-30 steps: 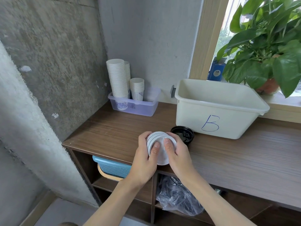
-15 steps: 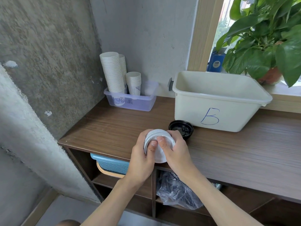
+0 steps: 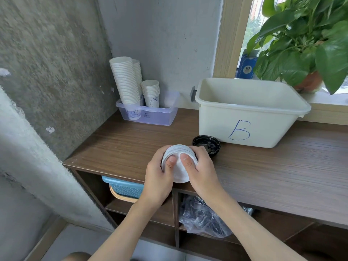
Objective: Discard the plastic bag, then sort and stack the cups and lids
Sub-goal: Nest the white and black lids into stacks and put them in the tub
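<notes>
Stack of white lids (image 3: 179, 164) gripped from both sides over the front edge of the worktop (image 3: 273, 172), tilted toward the camera. Left hand (image 3: 159, 178) and right hand (image 3: 202, 172) each curled around the stack, thumbs pressed on its face. Black lid (image 3: 206, 146) just behind, possibly several nested. Cups (image 3: 126, 85) stacked in the clear tray (image 3: 150, 115). Plastic bag (image 3: 203, 217) on the shelf below.

- A large handwritten letter "B" in blue is seen on the front wall of the cream plastic tub (image 3: 244, 117).
- Print on the blue box (image 3: 247, 67) cannot be read.
</notes>
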The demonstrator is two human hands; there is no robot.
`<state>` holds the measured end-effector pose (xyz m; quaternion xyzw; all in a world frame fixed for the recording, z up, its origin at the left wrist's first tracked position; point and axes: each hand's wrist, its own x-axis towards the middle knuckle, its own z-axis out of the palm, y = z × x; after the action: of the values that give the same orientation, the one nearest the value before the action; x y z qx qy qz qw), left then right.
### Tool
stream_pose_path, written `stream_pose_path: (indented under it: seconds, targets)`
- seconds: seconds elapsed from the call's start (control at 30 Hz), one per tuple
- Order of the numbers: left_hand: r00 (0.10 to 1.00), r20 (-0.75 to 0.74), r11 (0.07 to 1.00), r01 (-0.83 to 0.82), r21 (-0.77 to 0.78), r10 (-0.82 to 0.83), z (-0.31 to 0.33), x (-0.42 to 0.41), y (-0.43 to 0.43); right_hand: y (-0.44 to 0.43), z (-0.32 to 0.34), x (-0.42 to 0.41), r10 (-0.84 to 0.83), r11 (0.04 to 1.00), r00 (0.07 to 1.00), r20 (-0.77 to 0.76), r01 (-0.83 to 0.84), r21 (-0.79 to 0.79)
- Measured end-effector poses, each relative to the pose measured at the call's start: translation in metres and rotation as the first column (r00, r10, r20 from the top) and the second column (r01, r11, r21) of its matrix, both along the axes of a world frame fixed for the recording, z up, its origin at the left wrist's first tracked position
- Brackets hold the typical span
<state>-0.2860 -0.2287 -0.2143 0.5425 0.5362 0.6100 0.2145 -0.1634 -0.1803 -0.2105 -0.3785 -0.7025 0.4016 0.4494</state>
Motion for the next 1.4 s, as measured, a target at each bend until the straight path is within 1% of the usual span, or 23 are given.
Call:
stream_pose_path:
  seconds: [0.1, 0.17, 0.3, 0.43, 0.67, 0.73, 0.83, 0.9, 1.03, 1.13, 1.2, 1.23, 1.3, 1.33, 1.37, 1.4]
  targets:
    - [0.989, 0.115, 0.996, -0.093, -0.01, 0.093, -0.001, 0.0, 0.001, -0.003, 0.004, 0.001, 0.134, 0.991, 0.991, 0.003, -0.134, -0.019]
    - [0.982, 0.146, 0.993, -0.111, -0.039, 0.115, -0.002, -0.002, 0.002, -0.004, 0.005, 0.001, 0.164, 0.986, 0.986, 0.01, -0.163, -0.019]
    - [0.987, 0.127, 0.994, -0.09, -0.069, 0.098, -0.001, -0.001, 0.002, -0.003, 0.002, 0.0, 0.124, 0.992, 0.992, 0.016, -0.123, -0.035]
    - [0.992, 0.071, 0.992, -0.095, -0.087, 0.101, -0.001, -0.002, 0.003, -0.002, 0.002, 0.0, 0.111, 0.994, 0.994, 0.012, -0.111, -0.021]
    - [0.994, 0.023, 0.993, -0.103, -0.05, 0.105, 0.001, 0.003, 0.0, 0.001, 0.002, -0.001, 0.082, 0.997, 0.997, -0.003, -0.082, -0.004]
    - [0.997, 0.004, 0.996, -0.078, -0.047, 0.078, 0.002, 0.002, -0.001, 0.002, 0.001, 0.0, 0.064, 0.998, 0.998, -0.01, -0.064, 0.004]
    - [0.998, -0.064, 0.992, 0.005, -0.129, -0.014, 0.004, -0.003, -0.002, 0.004, 0.001, 0.003, 0.042, 0.999, 0.999, -0.009, -0.042, 0.012]
    - [0.997, -0.05, 0.985, 0.048, -0.164, -0.057, 0.003, -0.006, 0.0, 0.005, 0.002, 0.004, 0.041, 0.999, 0.999, 0.003, -0.041, 0.005]
    - [0.996, 0.018, 0.979, 0.092, -0.18, -0.09, 0.005, -0.011, 0.002, 0.001, 0.005, 0.003, 0.053, 0.998, 0.999, 0.002, -0.053, -0.045]
    - [0.995, 0.052, 0.976, 0.092, -0.196, -0.083, 0.011, -0.014, 0.002, 0.0, 0.014, 0.01, 0.144, 0.982, 0.989, 0.042, -0.138, -0.128]
    - [0.998, 0.037, 0.982, 0.061, -0.18, -0.055, 0.019, -0.016, 0.005, 0.001, 0.026, 0.02, 0.205, 0.971, 0.976, 0.067, -0.195, -0.135]
    - [0.999, 0.018, 0.985, 0.045, -0.167, -0.042, 0.024, -0.017, 0.007, 0.002, 0.032, 0.027, 0.204, 0.974, 0.976, 0.074, -0.195, -0.116]
    - [0.998, -0.049, 0.989, 0.042, -0.144, -0.05, 0.039, -0.019, 0.015, 0.007, 0.048, 0.042, 0.113, 0.993, 0.99, 0.08, -0.11, -0.039]
    - [0.992, -0.099, 0.989, 0.059, -0.133, -0.072, 0.048, -0.018, 0.019, 0.012, 0.056, 0.051, 0.036, 0.998, 0.995, 0.094, -0.04, 0.044]
    - [0.982, -0.155, 0.988, 0.088, -0.125, -0.107, 0.057, -0.018, 0.024, 0.018, 0.064, 0.061, -0.054, 0.987, 0.991, 0.122, 0.034, 0.16]
    - [0.966, -0.21, 0.984, 0.124, -0.124, -0.148, 0.065, -0.017, 0.029, 0.026, 0.072, 0.071, -0.154, 0.952, 0.975, 0.16, 0.103, 0.29]
